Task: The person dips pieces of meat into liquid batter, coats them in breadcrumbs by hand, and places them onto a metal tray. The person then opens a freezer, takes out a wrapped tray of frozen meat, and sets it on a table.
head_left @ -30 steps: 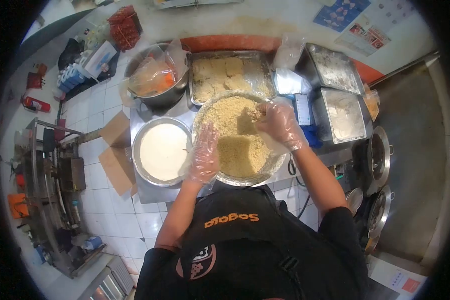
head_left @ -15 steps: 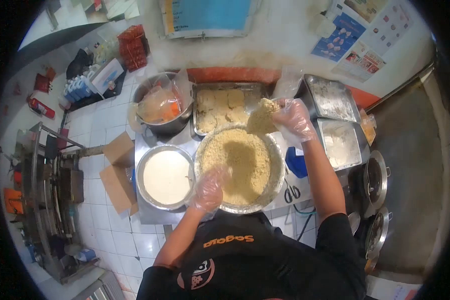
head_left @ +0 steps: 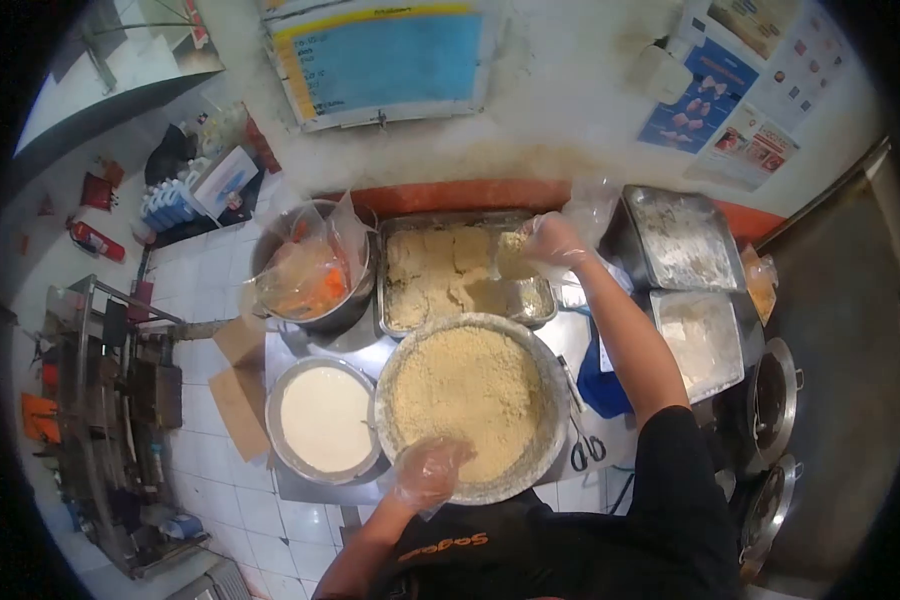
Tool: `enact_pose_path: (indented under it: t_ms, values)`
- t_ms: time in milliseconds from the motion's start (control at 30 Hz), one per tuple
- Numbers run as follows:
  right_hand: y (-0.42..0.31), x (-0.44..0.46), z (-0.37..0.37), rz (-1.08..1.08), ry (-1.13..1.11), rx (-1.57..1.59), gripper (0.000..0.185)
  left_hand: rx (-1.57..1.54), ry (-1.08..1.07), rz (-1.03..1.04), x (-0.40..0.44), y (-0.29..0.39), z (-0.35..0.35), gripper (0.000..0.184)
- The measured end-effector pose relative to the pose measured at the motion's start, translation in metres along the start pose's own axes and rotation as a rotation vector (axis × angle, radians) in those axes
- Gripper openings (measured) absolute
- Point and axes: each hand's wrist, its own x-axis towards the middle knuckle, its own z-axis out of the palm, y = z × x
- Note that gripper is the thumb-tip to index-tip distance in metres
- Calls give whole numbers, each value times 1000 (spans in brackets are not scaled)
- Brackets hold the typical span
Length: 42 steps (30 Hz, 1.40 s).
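The bowl [head_left: 552,408] sits before the tray [head_left: 383,275], the pan [head_left: 274,418] (pot [head_left: 358,300] behind, seemingly holding bags [head_left: 305,268]) left.

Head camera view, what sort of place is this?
Probably a food-prep kitchen, perhaps a commercial one: a big bowl of crumbs, a smaller bowl of creamy mix and a tray of crumbly food share one table.

On the person's black garment [head_left: 560,550] at the near side, orange lettering [head_left: 455,546] is seen that seems to begin "Sag"; its ending cannot be made out. Handwriting on the blue-faced board [head_left: 400,65] on the far wall, and print on the blue poster [head_left: 698,97] and red-headed sheet [head_left: 746,148] to its right, cannot be read.
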Motion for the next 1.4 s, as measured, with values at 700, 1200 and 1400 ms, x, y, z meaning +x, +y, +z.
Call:
enact_pose_path:
  t_ms: [700,1200,1400]
  values:
    - [94,93,169,-39,181,-169,41,-1317,444,-252,17,17,27,41]
    - [44,52,217,215,219,-116,54,-769,83,-446,14,-3,7,47]
    - [51,43,185,58,212,202,57,-814,94,-522,11,-2,20,47]
